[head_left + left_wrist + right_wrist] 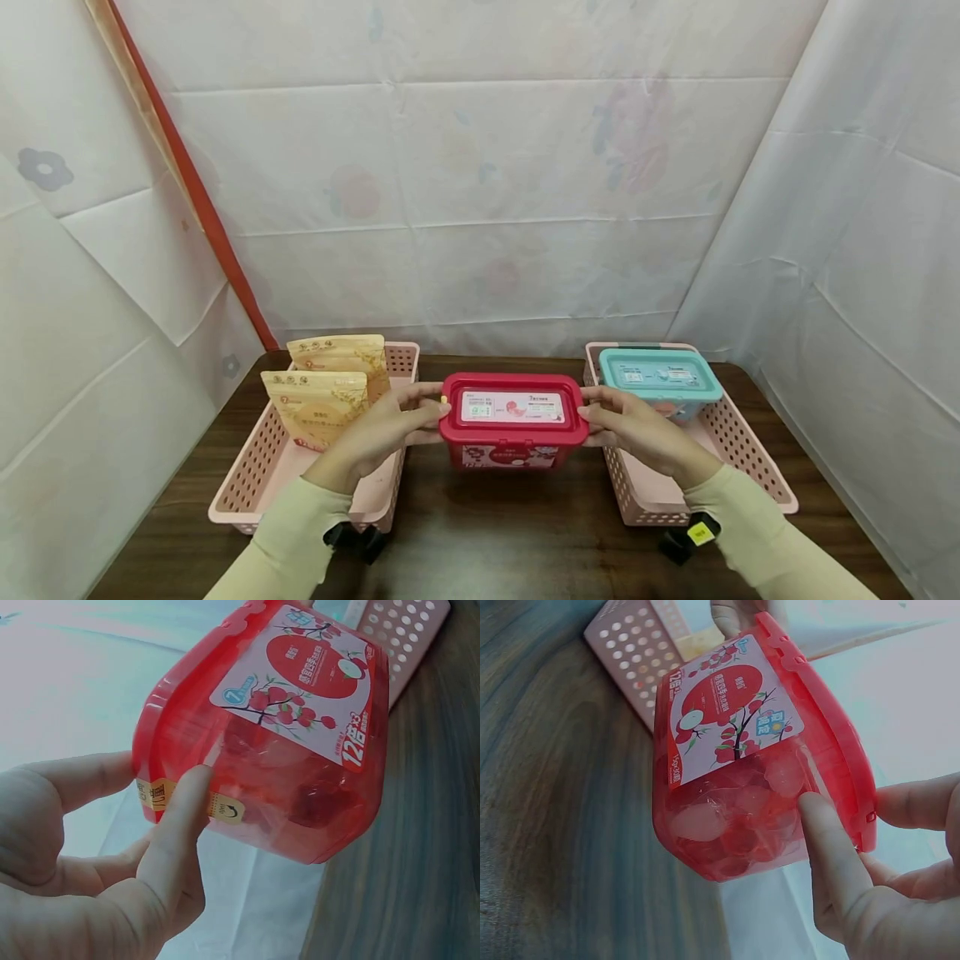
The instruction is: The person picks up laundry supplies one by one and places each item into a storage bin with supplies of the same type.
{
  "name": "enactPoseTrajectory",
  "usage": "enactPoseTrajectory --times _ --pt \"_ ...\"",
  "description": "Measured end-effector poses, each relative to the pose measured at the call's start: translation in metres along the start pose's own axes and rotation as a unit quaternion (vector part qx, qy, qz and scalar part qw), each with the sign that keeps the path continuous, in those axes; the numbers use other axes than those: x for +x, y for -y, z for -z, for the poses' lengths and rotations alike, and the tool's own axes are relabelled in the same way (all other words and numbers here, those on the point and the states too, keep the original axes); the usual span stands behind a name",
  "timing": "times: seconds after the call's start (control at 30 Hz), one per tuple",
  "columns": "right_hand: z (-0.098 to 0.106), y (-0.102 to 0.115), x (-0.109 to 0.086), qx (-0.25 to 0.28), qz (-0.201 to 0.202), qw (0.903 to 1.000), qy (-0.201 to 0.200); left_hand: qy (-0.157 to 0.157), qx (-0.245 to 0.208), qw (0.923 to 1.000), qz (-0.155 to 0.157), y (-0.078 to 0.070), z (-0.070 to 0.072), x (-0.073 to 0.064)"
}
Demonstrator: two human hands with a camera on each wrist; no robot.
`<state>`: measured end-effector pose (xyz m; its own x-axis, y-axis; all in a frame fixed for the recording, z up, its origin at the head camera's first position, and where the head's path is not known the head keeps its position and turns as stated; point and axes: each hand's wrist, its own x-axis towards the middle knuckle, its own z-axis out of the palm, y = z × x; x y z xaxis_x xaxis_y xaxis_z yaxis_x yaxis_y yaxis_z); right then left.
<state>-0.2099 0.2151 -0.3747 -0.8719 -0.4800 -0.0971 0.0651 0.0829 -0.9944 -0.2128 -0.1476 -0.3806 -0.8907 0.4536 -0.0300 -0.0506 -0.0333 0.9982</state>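
Between two baskets, a red lidded tub of laundry pods [514, 408] is held by both hands over the dark table. Its white label with red berries [307, 682] shows in the wrist views, and rounded pods [739, 836] show through the clear red wall. At the tub's left end, my left hand [386, 429] grips with the thumb and fingers at the rim and side, near a yellow sticker [225, 808]. My right hand [645, 429] grips the opposite end in the same way. The lid is closed. How far the base stands off the table is hard to tell.
A pink perforated basket [243, 492] on the left holds two yellow pouches [318, 408]. In the right pink basket [757, 458], a turquoise lidded tub [660, 375] sits at the back. Wood-grain table [480, 533] lies in front; white patterned sheets [480, 167] enclose the back and sides.
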Motion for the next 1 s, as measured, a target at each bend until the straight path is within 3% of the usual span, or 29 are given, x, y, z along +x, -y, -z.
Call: enactPoseTrajectory --times 0.17,0.5,1.0 --pt "0.0 0.008 -0.003 -0.002 0.008 0.9999 -0.014 -0.012 -0.013 0.9997 -0.019 -0.005 -0.002 0.0" --pt "0.002 0.021 -0.007 -0.003 0.026 0.9994 -0.023 -0.043 -0.025 0.9985 -0.021 -0.019 -0.008 -0.003" --pt "0.006 0.027 -0.012 -0.008 0.027 0.9994 -0.023 -0.04 -0.032 0.9982 -0.029 -0.022 -0.013 -0.002"
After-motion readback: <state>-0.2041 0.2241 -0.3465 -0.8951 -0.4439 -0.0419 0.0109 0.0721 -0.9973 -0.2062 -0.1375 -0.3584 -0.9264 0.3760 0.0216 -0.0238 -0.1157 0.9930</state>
